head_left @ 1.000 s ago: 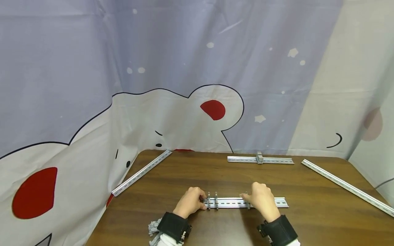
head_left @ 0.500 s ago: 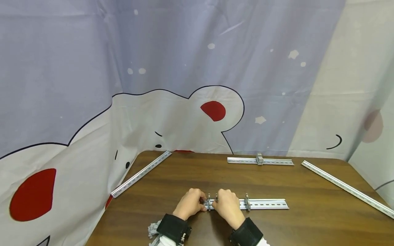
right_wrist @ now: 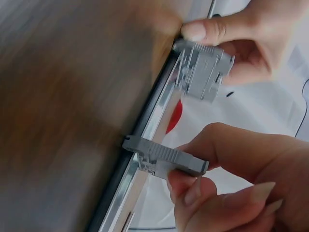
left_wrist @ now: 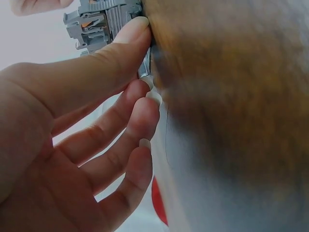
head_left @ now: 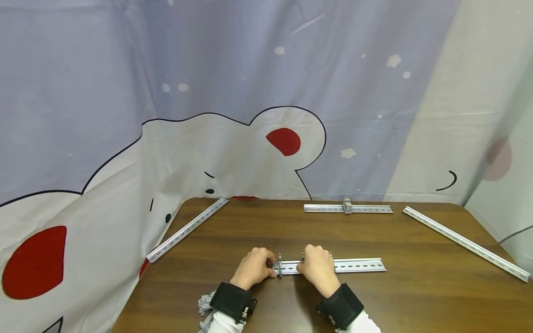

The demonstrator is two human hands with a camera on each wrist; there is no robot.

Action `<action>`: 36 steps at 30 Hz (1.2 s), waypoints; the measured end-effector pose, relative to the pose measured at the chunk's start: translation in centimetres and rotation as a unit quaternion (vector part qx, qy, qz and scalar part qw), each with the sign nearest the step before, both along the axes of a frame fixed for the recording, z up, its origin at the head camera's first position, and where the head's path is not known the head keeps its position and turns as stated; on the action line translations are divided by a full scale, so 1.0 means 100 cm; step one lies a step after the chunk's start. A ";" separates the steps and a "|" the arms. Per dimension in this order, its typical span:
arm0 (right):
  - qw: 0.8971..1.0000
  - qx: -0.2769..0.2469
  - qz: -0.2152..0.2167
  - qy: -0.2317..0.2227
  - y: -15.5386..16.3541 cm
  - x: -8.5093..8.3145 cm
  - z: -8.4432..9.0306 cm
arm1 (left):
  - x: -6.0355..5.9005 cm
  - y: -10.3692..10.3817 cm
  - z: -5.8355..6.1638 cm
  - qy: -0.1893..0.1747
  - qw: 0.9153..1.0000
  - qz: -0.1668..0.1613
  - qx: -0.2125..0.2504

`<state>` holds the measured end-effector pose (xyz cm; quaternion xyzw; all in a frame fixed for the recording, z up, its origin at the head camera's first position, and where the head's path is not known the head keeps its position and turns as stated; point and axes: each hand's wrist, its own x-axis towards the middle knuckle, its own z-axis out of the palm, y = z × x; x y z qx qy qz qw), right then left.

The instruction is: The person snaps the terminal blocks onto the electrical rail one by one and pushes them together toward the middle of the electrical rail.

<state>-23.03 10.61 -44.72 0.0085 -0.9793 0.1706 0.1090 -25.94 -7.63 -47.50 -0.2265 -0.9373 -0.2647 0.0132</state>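
A silver slotted DIN rail [head_left: 360, 265] lies crosswise on the wooden table in front of me. My left hand [head_left: 252, 267] pinches its left end between thumb and fingers, beside a slim grey terminal block [head_left: 280, 266] standing on the rail. In the left wrist view, that end shows a grey block [left_wrist: 104, 24] with a bit of orange. My right hand [head_left: 319, 268] pinches a second grey terminal block [right_wrist: 166, 154], which sits upright across the rail in the right wrist view. A third block [head_left: 331, 255] is mostly hidden behind the right hand.
Another rail [head_left: 325, 208] with a grey block cluster [head_left: 347, 206] lies at the back. Bare rails slant at the left [head_left: 187, 230] and right [head_left: 464, 243]. Loose grey blocks [head_left: 205, 303] lie by the left wrist. A printed curtain [head_left: 233, 69] hangs behind the table [head_left: 258, 222].
My right hand moved left from the third block to the second, then slid that block slightly right along the rail. The left hand kept hold of the rail's end.
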 end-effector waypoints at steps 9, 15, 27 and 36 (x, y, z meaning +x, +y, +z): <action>1.000 -0.003 -0.022 -0.007 0.023 0.000 -0.001 | 0.001 -0.001 -0.001 -0.002 1.000 0.005 0.006; 0.999 0.007 -0.040 -0.004 0.038 0.001 -0.002 | 0.000 -0.001 -0.001 0.000 1.000 0.000 0.013; 0.998 0.012 -0.053 0.015 0.047 0.002 0.004 | -0.002 -0.004 0.001 -0.011 1.000 0.010 0.019; 0.997 0.007 -0.039 0.071 0.018 0.009 0.005 | -0.001 -0.002 -0.001 0.000 1.000 -0.003 0.013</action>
